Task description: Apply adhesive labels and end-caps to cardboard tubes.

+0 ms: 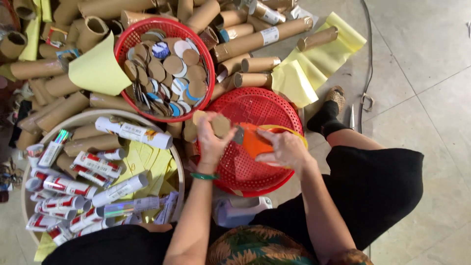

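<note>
A brown cardboard disc [220, 125] meets an orange-handled scraper [252, 143] above the red basket.

left hand [212, 138] clenched, right hand [283, 149] gripping

Grey tiled floor [422, 64]. On it: heaped cardboard tubes [255, 41], yellow paper sheets [314, 66], two red perforated baskets [274, 105]. Round tray [29, 162] alongside.

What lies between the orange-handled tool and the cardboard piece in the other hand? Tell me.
Nothing visible. The left hand holds the cardboard piece over the upturned red basket, and the orange-handled tool in the right hand points straight at it, its metal tip right beside it.
</note>
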